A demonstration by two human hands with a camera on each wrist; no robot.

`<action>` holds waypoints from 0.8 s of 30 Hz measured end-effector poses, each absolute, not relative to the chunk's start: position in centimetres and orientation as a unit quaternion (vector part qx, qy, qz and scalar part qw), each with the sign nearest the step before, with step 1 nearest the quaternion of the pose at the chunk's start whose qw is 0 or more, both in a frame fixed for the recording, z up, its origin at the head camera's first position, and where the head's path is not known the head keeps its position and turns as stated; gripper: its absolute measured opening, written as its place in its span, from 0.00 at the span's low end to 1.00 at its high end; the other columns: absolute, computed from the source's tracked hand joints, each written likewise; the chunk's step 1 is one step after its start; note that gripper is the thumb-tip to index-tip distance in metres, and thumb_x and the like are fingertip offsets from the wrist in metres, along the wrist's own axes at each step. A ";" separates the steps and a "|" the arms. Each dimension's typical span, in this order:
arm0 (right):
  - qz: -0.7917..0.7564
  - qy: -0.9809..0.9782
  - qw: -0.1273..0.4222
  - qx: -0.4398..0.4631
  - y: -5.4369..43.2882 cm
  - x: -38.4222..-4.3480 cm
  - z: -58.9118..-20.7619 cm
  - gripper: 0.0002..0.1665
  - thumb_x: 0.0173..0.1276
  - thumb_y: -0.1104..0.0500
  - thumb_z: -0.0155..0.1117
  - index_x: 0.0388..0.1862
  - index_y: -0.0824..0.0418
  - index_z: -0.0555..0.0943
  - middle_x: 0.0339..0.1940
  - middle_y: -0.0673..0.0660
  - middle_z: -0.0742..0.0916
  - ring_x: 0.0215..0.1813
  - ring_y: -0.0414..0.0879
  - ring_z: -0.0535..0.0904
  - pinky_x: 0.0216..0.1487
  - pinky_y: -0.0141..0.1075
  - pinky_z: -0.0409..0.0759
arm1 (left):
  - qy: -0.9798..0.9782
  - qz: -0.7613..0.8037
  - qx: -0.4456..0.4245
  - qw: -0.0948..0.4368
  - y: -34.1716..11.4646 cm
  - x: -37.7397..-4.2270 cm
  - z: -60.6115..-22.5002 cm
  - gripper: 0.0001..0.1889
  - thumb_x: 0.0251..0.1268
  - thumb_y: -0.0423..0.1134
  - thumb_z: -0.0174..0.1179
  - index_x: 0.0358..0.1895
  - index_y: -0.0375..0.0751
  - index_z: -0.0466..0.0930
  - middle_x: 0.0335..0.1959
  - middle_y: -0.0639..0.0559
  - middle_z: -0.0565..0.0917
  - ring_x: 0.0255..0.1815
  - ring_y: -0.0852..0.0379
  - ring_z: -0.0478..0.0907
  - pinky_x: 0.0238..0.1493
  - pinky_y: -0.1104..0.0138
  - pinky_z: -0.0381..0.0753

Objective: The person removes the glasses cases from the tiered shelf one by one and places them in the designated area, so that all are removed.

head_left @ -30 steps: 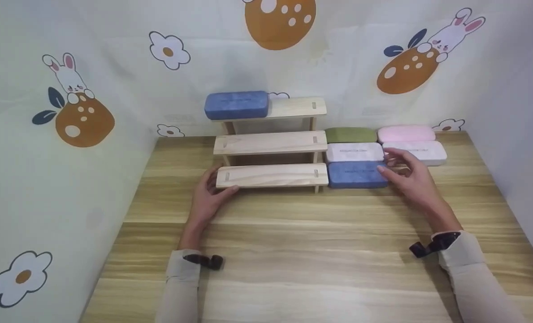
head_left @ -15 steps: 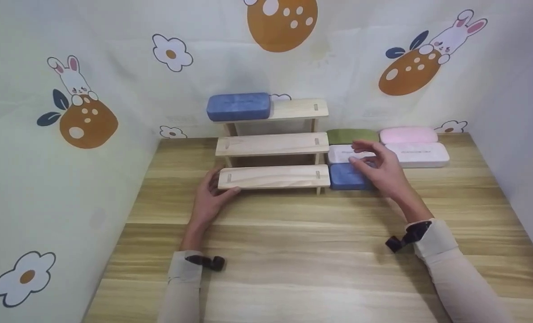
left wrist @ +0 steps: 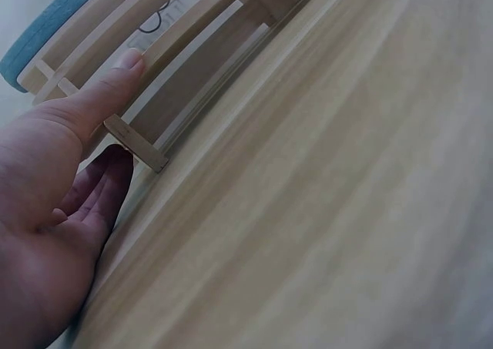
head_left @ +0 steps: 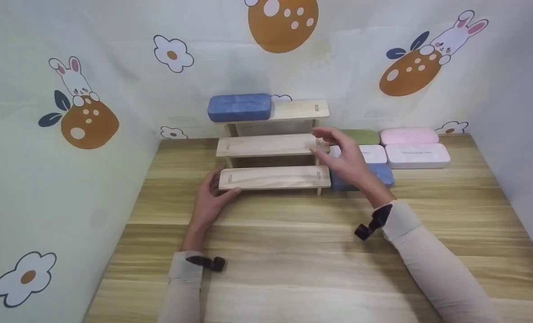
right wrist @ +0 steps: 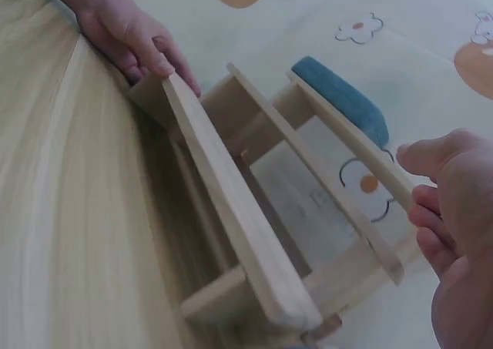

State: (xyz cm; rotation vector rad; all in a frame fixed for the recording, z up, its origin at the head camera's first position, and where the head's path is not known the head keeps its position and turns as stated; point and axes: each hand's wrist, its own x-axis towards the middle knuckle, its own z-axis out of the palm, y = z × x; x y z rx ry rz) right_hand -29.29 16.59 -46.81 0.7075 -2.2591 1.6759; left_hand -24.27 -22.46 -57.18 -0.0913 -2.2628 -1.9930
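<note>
A three-step wooden display rack (head_left: 273, 178) stands near the back wall. My left hand (head_left: 208, 202) grips the left end of its lowest step, thumb along the front edge and fingers behind the leg in the left wrist view. On the top step, at the left, lies a blue glasses case (head_left: 239, 107). My right hand (head_left: 347, 157) hovers by the right end of the middle step (head_left: 266, 145), fingers loosely bent and holding nothing. Beneath and behind it, partly hidden, are a second blue case (head_left: 383, 174), a white case (head_left: 376, 154) and a green case (head_left: 360, 136).
Farther right on the wooden table (head_left: 284, 251) lie a pink case (head_left: 409, 135) and another white case (head_left: 418, 155), touching the group. A patterned cloth wall (head_left: 221, 58) rises close behind the rack, with more walls at both sides.
My right hand has moved left from the right end of the lower blue case, across the cases, to the rack's middle step. My left hand keeps its place on the rack.
</note>
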 end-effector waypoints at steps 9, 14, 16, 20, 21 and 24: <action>0.556 -0.775 0.144 0.263 12.7 -31.1 -44.4 0.30 0.74 0.58 0.76 0.72 0.60 0.81 0.69 0.58 0.87 0.71 0.51 0.81 0.76 0.53 0.78 | -0.745 -0.663 -0.032 0.061 -22.4 -24.3 -57.2 0.50 0.57 0.40 0.85 0.81 0.38 0.67 0.71 0.44 0.82 0.70 0.48 0.81 0.68 0.69 0.83; 0.552 -0.774 0.147 0.273 10.8 -32.2 -43.8 0.32 0.73 0.58 0.77 0.73 0.63 0.79 0.71 0.62 0.85 0.73 0.52 0.80 0.80 0.47 0.76 | -0.742 -0.667 -0.033 0.061 -22.5 -24.2 -57.3 0.49 0.57 0.40 0.84 0.81 0.38 0.67 0.70 0.45 0.82 0.70 0.49 0.80 0.69 0.68 0.82; 0.554 -0.771 0.151 0.275 10.2 -32.7 -43.7 0.34 0.72 0.59 0.77 0.73 0.65 0.78 0.71 0.65 0.84 0.74 0.53 0.79 0.80 0.45 0.75 | -0.748 -0.661 -0.034 0.059 -22.5 -24.1 -57.2 0.49 0.58 0.42 0.84 0.81 0.39 0.66 0.71 0.46 0.81 0.72 0.49 0.79 0.69 0.69 0.82; 0.544 -0.780 0.155 0.267 9.2 -33.4 -43.4 0.36 0.72 0.60 0.77 0.75 0.65 0.76 0.73 0.65 0.83 0.75 0.53 0.77 0.80 0.44 0.74 | -0.761 -0.646 -0.029 0.058 -22.6 -24.0 -57.1 0.50 0.59 0.45 0.84 0.82 0.41 0.66 0.73 0.47 0.79 0.74 0.50 0.78 0.70 0.69 0.81; 0.541 -0.784 0.153 0.264 9.0 -33.6 -43.2 0.36 0.72 0.59 0.77 0.75 0.65 0.76 0.73 0.64 0.82 0.75 0.53 0.77 0.81 0.43 0.73 | -0.763 -0.643 -0.029 0.058 -22.6 -24.0 -57.0 0.50 0.59 0.46 0.84 0.82 0.41 0.66 0.74 0.47 0.79 0.74 0.51 0.78 0.70 0.69 0.81; 0.526 -0.799 0.140 0.256 8.5 -33.9 -42.9 0.37 0.73 0.58 0.76 0.77 0.64 0.74 0.75 0.62 0.82 0.77 0.51 0.76 0.82 0.40 0.71 | -0.762 -0.645 -0.029 0.058 -22.6 -24.0 -57.0 0.50 0.58 0.45 0.84 0.82 0.42 0.66 0.73 0.47 0.79 0.74 0.50 0.78 0.70 0.69 0.81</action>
